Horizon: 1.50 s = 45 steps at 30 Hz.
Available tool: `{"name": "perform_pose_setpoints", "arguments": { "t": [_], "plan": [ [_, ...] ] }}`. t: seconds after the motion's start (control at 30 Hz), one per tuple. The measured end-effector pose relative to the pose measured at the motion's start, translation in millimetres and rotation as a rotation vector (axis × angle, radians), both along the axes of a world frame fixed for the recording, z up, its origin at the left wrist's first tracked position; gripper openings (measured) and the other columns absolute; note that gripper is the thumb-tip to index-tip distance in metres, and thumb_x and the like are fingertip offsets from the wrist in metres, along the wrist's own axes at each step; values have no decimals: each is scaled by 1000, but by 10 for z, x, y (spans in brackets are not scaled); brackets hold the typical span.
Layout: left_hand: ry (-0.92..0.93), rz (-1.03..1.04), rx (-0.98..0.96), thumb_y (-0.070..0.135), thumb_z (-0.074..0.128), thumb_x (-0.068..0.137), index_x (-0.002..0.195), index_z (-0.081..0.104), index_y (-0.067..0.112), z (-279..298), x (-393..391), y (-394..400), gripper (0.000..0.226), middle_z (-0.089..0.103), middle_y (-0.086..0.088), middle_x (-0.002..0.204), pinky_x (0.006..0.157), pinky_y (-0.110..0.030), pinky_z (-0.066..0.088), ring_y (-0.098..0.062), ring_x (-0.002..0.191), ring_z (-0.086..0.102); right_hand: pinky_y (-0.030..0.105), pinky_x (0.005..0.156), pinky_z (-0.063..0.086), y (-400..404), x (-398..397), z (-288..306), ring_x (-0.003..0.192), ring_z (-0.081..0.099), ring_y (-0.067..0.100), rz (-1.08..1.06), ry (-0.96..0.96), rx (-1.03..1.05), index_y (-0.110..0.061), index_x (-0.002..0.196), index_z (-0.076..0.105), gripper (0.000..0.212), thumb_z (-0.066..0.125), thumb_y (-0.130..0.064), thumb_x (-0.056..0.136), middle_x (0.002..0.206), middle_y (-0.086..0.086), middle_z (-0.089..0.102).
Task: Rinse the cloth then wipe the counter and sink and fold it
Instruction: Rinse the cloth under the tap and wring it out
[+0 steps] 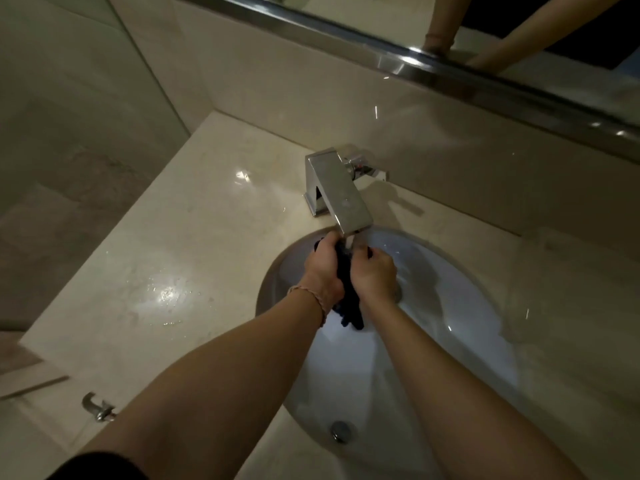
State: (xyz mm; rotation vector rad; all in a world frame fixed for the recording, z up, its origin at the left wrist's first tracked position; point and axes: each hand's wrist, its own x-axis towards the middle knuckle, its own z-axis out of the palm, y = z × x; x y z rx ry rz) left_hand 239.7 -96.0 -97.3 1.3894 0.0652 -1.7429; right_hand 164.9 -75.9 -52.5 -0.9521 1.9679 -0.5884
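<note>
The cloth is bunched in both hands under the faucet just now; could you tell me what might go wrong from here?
1. The dark cloth is held high, right at the faucet spout, so water could splash past the sink rim onto the counter, which already looks wet in patches.
2. Squeezed tightly between the left hand and right hand, its inner folds may not rinse through.
3. A loose end hanging below the hands may drip on the counter afterwards.

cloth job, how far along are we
Early. Nothing looks finished. In hand: the left hand and right hand grip the dark cloth bunched under the faucet spout, over the sink, so rinsing is underway. Left: wiping the counter, which shows water spots, wiping the sink, then folding.
</note>
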Motion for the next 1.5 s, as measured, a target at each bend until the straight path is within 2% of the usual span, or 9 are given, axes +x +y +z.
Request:
{"name": "perform_pose_setpoints", "arguments": {
  "t": [0.13, 0.27, 0.37, 0.57, 0.8, 0.87, 1.03, 1.27, 1.5],
  "plan": [
    [139, -76, -102, 27, 53, 102, 102, 71, 7, 164, -43, -11, 27, 72, -12, 92, 70, -35, 59, -26, 80, 70, 44, 90, 55, -77, -191, 138, 93, 67, 23, 103, -119, 3, -21, 109, 68, 34, 46, -44, 99, 101, 3, 71],
    [89, -13, -100, 32, 61, 95, 131, 65, 1, 209, -35, 53, 47, 66, -22, 130, 96, -52, 57, -41, 116, 66, 27, 67, 43, -259, -401, 462, 88, 60, 22, 192, 82, -17, -9, 113, 63, 32, 53, -34, 97, 115, 11, 66],
    [-10, 34, -56, 32, 62, 92, 129, 66, 1, 158, 6, 83, 49, 66, -23, 129, 98, -53, 55, -42, 112, 67, 28, 78, 38, -538, -456, 757, 107, 57, 25, 173, 75, -131, -10, 131, 56, 39, 52, -29, 97, 124, 4, 58],
    [-88, 65, -56, 16, 55, 95, 123, 65, -9, 409, 65, 125, 39, 67, -25, 110, 83, -43, 55, -38, 98, 65, 41, 70, 48, -819, -163, 1047, 76, 53, 25, 218, -58, -210, -3, 83, 63, 37, 48, -36, 84, 75, 7, 57],
    [-180, 127, -56, 21, 63, 98, 119, 70, 4, 351, 93, 247, 28, 71, -21, 116, 94, -51, 57, -39, 106, 68, 40, 88, 48, -508, -150, 1204, 103, 60, 25, 273, -161, -168, -20, 99, 65, 31, 39, -36, 103, 106, 0, 62],
    [-177, 108, -68, 22, 64, 99, 118, 70, 6, 382, 45, 299, 25, 71, -20, 115, 94, -50, 57, -38, 104, 69, 41, 96, 46, -361, -199, 1159, 111, 57, 20, 221, -234, -146, -21, 122, 63, 36, 38, -39, 104, 121, -2, 61],
    [-227, 51, -104, 24, 65, 99, 111, 71, 5, 573, -124, 517, 23, 72, -22, 111, 93, -55, 58, -39, 102, 70, 39, 81, 55, 418, -393, 799, 96, 64, 24, -185, -337, 81, -18, 105, 66, 34, 43, -42, 97, 113, 12, 68],
    [-174, -88, -87, 30, 72, 91, 103, 75, 13, 1010, -473, 996, 21, 74, -16, 108, 84, -47, 62, -34, 100, 71, 55, 96, 50, 1101, -588, 570, 117, 60, 39, -569, -1147, 310, -21, 128, 65, 67, 56, -69, 82, 119, 15, 69],
    [-619, -393, -267, 35, 74, 89, 91, 72, 21, 1268, -438, 1345, 15, 74, -1, 90, 79, -40, 64, -20, 89, 72, 49, 86, 58, 1271, -720, 632, 104, 69, 37, -585, -1088, 153, -14, 117, 70, 59, 67, -62, 83, 109, 17, 75]
  ]
}}
